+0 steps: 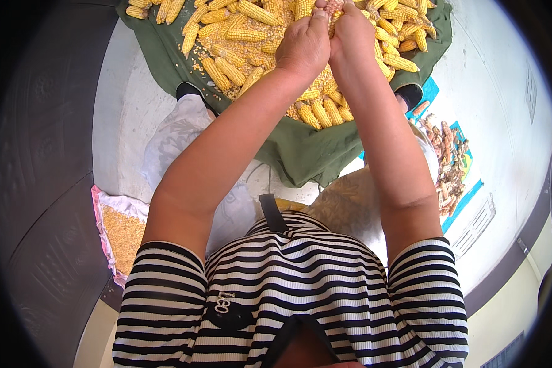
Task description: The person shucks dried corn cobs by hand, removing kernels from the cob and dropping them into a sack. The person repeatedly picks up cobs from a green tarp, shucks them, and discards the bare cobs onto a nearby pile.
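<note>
At the top middle, my left hand (305,45) and my right hand (352,31) are close together, both closed around one partly shelled corn cob (334,8). Its reddish core shows between the fingers, and its far end is cut off by the frame's top edge. Beneath and around the hands, many yellow ears of corn (246,35) lie with loose kernels (203,49) on a green cloth (303,149). Several ears sit side by side at the near edge of the pile, below my wrists.
Bare cobs (447,158) lie heaped on a blue sheet (462,205) at the right. At the lower left, a pink-edged cloth (102,221) holds shelled kernels (125,237). A dark shoe (410,95) rests by the green cloth's right edge, another (191,91) by its left.
</note>
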Demonstrator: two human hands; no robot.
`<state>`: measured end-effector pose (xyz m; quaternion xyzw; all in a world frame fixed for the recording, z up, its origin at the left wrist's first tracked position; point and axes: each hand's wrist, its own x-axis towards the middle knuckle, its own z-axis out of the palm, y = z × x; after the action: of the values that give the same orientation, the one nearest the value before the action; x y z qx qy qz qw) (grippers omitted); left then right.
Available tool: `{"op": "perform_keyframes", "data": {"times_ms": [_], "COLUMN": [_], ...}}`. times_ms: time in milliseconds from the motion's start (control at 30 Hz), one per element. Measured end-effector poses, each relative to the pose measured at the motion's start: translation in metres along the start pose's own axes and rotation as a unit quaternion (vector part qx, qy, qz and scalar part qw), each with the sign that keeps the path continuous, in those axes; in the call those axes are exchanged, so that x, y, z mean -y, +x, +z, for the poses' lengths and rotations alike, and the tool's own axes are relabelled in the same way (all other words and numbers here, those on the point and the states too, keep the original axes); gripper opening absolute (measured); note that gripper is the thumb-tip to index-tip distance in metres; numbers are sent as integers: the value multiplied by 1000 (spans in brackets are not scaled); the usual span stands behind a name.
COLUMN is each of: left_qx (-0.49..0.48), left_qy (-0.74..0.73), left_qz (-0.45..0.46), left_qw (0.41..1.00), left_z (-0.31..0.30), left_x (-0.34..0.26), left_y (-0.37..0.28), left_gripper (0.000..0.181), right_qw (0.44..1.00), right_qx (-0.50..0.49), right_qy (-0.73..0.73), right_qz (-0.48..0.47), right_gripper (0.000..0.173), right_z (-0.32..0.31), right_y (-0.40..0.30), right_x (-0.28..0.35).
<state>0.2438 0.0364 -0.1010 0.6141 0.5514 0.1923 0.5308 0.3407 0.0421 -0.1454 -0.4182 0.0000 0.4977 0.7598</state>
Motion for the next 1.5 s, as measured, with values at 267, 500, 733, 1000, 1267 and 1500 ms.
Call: {"op": "perform_keyframes", "data": {"times_ms": [267,500,733,1000,1267,1500], "left_qx": [-34,45,91,41,72,106], "left_qy": [-139,-314,-362,-394,-328,-346], "left_qz": [-63,-152,-95,-131,-168,-58], "left_qw": [988,936,923,909,927,930], "left_z": [7,-17,-8,-15,-16,-13], "left_x": [17,-15,0,-4,-1,-8], "left_y": [10,10,16,10,10,3], "left_gripper": [58,44,44,37,34,37], "right_qw": [988,989,987,992,979,995], "right_qx": [4,50,39,85,16,-7], "right_qy": [-143,-131,-147,-94,-178,-95], "right_qz": [-62,-48,-50,25,-100,-16], "right_gripper": [19,35,63,48,35,30], "right_z": [35,41,29,26,23,27], "right_y": [-40,-38,-23,-23,-22,-22], "right_x": [10,16,15,14,6,17]}}
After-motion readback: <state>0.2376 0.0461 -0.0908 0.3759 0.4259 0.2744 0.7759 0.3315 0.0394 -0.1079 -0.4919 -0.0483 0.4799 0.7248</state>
